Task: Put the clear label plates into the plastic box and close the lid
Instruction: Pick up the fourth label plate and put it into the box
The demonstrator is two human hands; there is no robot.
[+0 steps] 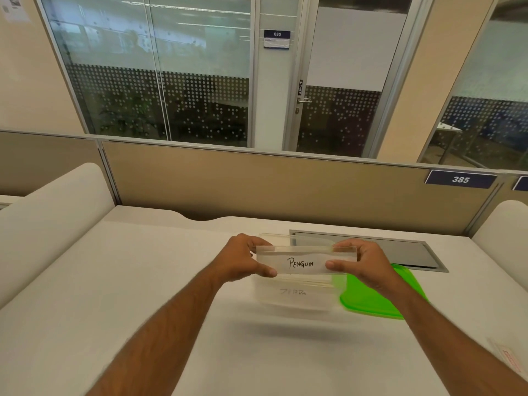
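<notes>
At frame centre, the left hand point(243, 260) and right hand point(361, 262) pinch the ends of a clear "PENGUIN" label plate point(303, 262) above the plastic box point(297, 295); green lid point(374, 298) lies right on the desk point(128, 281).

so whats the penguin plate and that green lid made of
PENGUIN plate: looks like clear, glossy acrylic; the edges catch light and you see through it. Green lid: probably translucent, smooth plastic with rounded corners, though its finish is hard to judge.

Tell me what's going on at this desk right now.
A person holds a clear label plate marked "Penguin" by its ends, left hand and right hand, above the open clear plastic box. Something with faint writing already lies inside. The green lid rests on the desk beside it, not yet on.
</notes>
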